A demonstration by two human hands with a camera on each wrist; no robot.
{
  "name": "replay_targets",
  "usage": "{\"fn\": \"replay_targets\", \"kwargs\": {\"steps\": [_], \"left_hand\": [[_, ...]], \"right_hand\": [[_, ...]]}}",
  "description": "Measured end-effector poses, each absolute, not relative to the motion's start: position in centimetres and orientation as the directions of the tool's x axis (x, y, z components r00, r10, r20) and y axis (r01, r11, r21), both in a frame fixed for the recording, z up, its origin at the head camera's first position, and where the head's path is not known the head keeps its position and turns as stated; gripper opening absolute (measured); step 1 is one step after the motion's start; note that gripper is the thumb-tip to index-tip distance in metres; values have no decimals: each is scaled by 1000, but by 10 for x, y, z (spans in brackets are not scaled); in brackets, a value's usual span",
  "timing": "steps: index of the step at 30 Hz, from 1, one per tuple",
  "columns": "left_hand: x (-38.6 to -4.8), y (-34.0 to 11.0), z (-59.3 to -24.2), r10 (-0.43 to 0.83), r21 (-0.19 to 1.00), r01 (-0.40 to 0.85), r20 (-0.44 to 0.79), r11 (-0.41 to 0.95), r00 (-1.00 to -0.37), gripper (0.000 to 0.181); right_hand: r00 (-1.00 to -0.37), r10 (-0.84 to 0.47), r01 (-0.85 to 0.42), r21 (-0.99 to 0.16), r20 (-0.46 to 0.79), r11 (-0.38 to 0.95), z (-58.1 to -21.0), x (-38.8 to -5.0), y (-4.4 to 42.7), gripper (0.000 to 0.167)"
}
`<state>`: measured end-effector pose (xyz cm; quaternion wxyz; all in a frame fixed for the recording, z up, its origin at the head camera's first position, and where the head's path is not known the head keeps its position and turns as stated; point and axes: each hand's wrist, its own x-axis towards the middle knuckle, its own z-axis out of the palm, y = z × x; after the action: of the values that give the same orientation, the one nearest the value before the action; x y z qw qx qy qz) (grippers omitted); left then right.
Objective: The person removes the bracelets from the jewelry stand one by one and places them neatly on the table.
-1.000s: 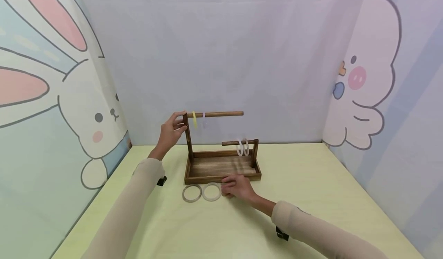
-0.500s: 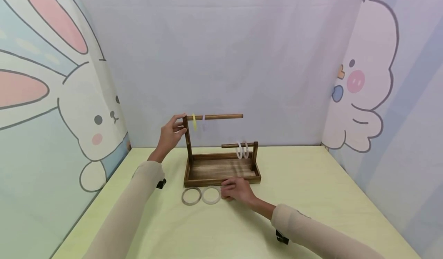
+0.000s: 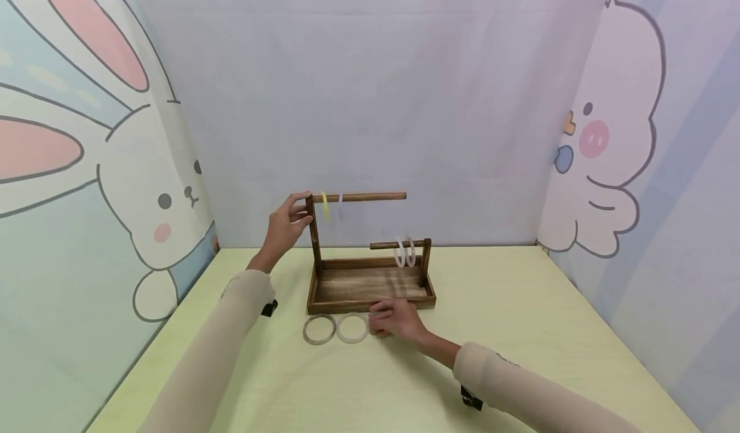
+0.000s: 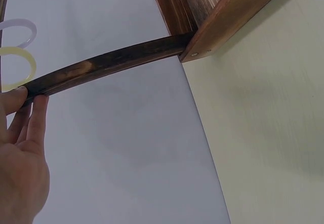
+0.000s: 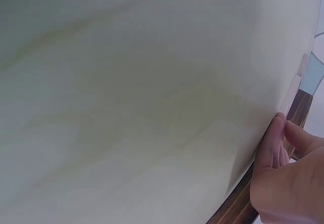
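Note:
My left hand point(image 3: 283, 227) pinches the top of the tall post of a brown wooden stand point(image 3: 314, 234); the left wrist view shows the fingers point(image 4: 38, 117) and thumb on the post point(image 4: 101, 64). A yellow ring point(image 3: 325, 207) and a pale lilac ring point(image 3: 341, 207) hang on the upper bar. Two whitish rings point(image 3: 400, 253) hang on the lower bar. My right hand point(image 3: 399, 320) is low at the tray's front, fingers bent beside a whitish ring point(image 3: 352, 342) lying flat; whether they grip something is hidden. In the right wrist view, thumb and fingertips meet at a pale ring's edge point(image 5: 289, 96).
A greyish ring point(image 3: 319, 342) lies flat left of the whitish one. The stand's tray point(image 3: 370, 306) has raised wooden edges. Pale cloth walls point(image 3: 370, 99) with a rabbit and a chick drawing surround the yellow-green table point(image 3: 491, 304).
The whole scene sits slightly lower in the head view. Both hands keep their places at the stand and beside the ring.

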<state>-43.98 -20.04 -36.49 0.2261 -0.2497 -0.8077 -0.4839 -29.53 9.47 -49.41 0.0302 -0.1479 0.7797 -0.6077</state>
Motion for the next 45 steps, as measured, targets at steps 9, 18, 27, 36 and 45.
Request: {"fn": "replay_targets", "kwargs": {"steps": [9,18,27,36,45], "left_hand": [[-437,-199,-364,182,672,622,607,402,-773,60],[-437,-199,-364,178,667,620,609,413,-773,59],[-438,-199,-364,181,667,624,610,407,-771,60],[-438,-200,-364,187,668,628,612,400,-769,60],[-437,-200,-364,184,659,637,623,400,-760,59]], "right_hand": [[-955,-289,-139,-966,72,218,-489,-295,97,28],[-944,-298,-214,-951,142,224,-479,-297,99,28],[-938,-313,-238,-932,149,272,-467,-301,97,26],[-926,-338,-276,-917,172,289,-454,-311,93,32],[-911,-339,-350,-873,234,339,-442,-323,88,25]]}}
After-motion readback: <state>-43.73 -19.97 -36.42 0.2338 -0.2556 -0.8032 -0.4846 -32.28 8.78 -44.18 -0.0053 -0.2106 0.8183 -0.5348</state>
